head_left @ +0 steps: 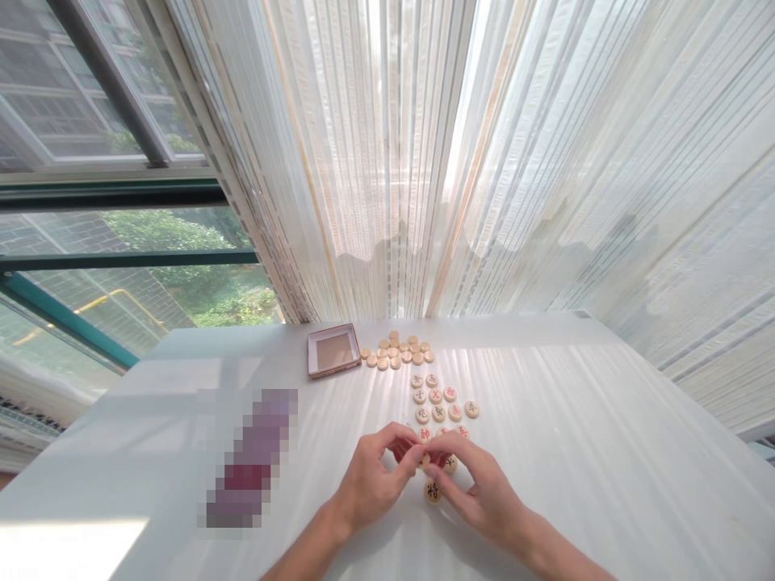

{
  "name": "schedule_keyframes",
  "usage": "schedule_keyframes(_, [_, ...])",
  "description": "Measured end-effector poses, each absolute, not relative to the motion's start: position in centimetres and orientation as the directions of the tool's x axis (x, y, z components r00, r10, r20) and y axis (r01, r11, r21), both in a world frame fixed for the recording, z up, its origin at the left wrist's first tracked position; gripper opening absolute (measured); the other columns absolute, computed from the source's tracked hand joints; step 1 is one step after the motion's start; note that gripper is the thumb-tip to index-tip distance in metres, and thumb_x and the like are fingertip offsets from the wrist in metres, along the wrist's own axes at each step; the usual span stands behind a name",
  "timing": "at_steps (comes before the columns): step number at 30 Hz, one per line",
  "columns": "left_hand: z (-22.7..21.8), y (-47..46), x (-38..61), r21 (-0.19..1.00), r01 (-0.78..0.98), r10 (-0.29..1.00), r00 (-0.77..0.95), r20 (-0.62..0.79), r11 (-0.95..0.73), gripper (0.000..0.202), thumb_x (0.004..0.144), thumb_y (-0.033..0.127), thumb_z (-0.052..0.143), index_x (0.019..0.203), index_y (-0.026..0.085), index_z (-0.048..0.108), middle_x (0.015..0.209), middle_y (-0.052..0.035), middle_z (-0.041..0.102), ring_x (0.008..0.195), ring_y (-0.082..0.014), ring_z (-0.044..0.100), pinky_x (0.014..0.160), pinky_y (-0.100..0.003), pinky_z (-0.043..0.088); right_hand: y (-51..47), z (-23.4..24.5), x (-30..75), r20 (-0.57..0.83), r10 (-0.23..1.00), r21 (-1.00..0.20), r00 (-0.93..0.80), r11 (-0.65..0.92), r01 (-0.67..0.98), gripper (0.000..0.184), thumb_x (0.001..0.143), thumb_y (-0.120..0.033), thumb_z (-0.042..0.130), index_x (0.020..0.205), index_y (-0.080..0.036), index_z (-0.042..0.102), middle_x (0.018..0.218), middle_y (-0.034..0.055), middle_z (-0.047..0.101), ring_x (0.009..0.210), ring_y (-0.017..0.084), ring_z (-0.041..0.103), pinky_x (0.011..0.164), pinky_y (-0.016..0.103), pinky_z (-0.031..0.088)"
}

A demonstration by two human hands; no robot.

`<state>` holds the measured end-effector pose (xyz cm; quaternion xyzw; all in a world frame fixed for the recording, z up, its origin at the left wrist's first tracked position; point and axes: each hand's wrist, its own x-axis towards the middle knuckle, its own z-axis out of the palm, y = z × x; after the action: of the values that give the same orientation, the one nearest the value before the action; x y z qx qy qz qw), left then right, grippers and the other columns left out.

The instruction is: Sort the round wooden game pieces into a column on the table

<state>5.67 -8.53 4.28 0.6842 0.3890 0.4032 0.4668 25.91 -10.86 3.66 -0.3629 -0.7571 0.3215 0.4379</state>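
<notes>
Near the front of the table, my left hand (376, 474) and my right hand (484, 488) meet with their fingertips pinched together. Between them is a small round wooden Chinese chess piece (425, 461), mostly covered by the fingers. Just below lies a piece with a black character (433, 492), close to my right thumb. Another black-marked piece (450, 464) shows partly under my right hand. Beyond the fingers, a red-marked piece (425, 434) heads a row partly hidden by my right hand.
Several face-up pieces (438, 413) lie in rows farther up the table. Behind them is a cluster of blank-side-up pieces (395, 352), beside a shallow open box (334, 352). A pixelated purple patch (254, 456) lies left. Curtains (412, 161) hang along the back edge.
</notes>
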Motion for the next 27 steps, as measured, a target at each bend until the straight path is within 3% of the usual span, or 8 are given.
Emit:
schedule_keyframes(6, [4.2, -8.6, 5.5, 0.952, 0.160, 0.898, 0.402, 0.177, -0.259, 0.018, 0.104, 0.031, 0.057, 0.106, 0.019, 0.070, 0.092, -0.0048, 0.078, 0.070, -0.0154, 0.071, 0.074, -0.028, 0.057, -10.7, 3.3, 26.1, 0.462, 0.830, -0.795, -0.313, 0.544, 0.269, 0.023, 0.101, -0.017, 0.057, 0.121, -0.026, 0.064, 0.096, 0.0039, 0.074, 0.080, 0.017, 0.069, 0.077, 0.029, 0.059])
schedule_keyframes(13, [4.1, -8.6, 5.4, 0.922, 0.165, 0.869, 0.425, 0.253, -0.349, 0.026, 0.097, 0.024, 0.064, 0.122, 0.019, 0.067, 0.109, -0.0085, 0.077, 0.081, -0.0179, 0.072, 0.078, -0.030, 0.060, -10.6, 3.5, 26.5, 0.426, 0.863, -0.822, -0.270, 0.494, 0.284, 0.021, 0.103, -0.021, 0.053, 0.120, -0.024, 0.066, 0.103, 0.0085, 0.075, 0.089, 0.022, 0.073, 0.081, 0.033, 0.061])
schedule_keyframes(27, [3.3, -8.8, 5.6, 0.845, 0.217, 0.810, 0.473, 0.347, -0.489, 0.029, 0.092, 0.020, 0.071, 0.121, 0.022, 0.067, 0.103, -0.0043, 0.080, 0.076, -0.0156, 0.072, 0.078, -0.028, 0.061, -10.4, 3.6, 26.4, 0.374, 0.896, -0.837, -0.239, 0.437, 0.330, 0.009, 0.099, -0.028, 0.063, 0.100, -0.022, 0.069, 0.086, 0.0047, 0.075, 0.073, 0.019, 0.070, 0.070, 0.029, 0.059])
